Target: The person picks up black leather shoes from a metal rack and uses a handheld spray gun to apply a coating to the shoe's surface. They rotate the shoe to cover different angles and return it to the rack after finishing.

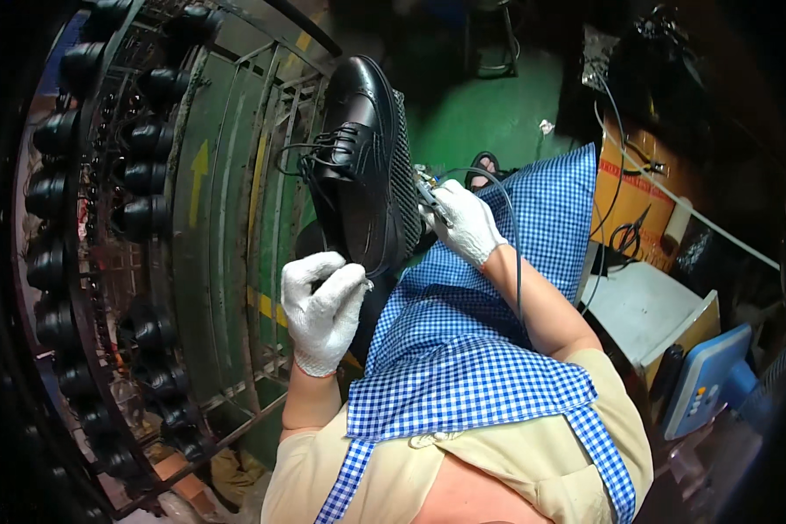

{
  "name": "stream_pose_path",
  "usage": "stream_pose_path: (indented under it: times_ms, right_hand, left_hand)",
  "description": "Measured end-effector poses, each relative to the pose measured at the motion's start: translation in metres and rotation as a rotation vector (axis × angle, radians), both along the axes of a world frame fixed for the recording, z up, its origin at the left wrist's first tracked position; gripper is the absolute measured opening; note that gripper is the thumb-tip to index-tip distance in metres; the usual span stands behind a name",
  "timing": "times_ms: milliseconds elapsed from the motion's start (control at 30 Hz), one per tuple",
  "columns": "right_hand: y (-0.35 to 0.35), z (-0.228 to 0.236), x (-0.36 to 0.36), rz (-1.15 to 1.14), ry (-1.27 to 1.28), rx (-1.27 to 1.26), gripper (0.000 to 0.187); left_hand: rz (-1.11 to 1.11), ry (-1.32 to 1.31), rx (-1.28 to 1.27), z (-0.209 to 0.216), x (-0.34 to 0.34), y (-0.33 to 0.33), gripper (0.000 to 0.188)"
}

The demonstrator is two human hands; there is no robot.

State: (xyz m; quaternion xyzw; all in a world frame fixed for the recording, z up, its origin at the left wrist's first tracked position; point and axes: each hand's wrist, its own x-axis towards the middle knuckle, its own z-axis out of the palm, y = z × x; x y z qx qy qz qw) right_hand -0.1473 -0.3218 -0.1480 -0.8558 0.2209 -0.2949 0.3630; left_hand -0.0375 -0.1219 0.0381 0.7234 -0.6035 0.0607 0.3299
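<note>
A black lace-up leather shoe (362, 148) is held up in front of me, toe pointing away, its patterned sole facing right. My left hand (321, 307), in a white glove, grips the shoe at its heel end. In my right hand (465, 218), also gloved white, is a small metal tool (430, 197) with a grey cable (513, 236) trailing from it. The tool's tip touches the sole edge of the shoe. A blue and white checked apron (472, 349) covers my lap beneath both hands.
To the left stands a metal wire rack (236, 201) carrying several black shoes (148, 140). A green floor (489, 105) lies ahead. On the right are a cardboard box (637, 192) with scissors (627, 234), a white surface (646, 306) and a blue device (703, 384).
</note>
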Motion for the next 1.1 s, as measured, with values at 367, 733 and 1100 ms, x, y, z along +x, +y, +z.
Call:
stream_pose_path:
  times_ms: [367,733,1100]
  right_hand:
    - [0.003,0.093,-0.064,0.213,-0.169,0.647,0.02]
    - [0.01,0.091,-0.041,0.165,-0.22,0.561,0.02]
    - [0.014,0.096,-0.064,0.214,-0.213,0.396,0.017]
  left_hand:
    - [0.09,-0.063,-0.062,-0.018,0.009,0.025,0.045]
    - [0.094,0.012,-0.073,-0.022,0.011,0.03,0.049]
    - [-0.06,-0.115,0.135,0.015,0.012,0.016,0.049]
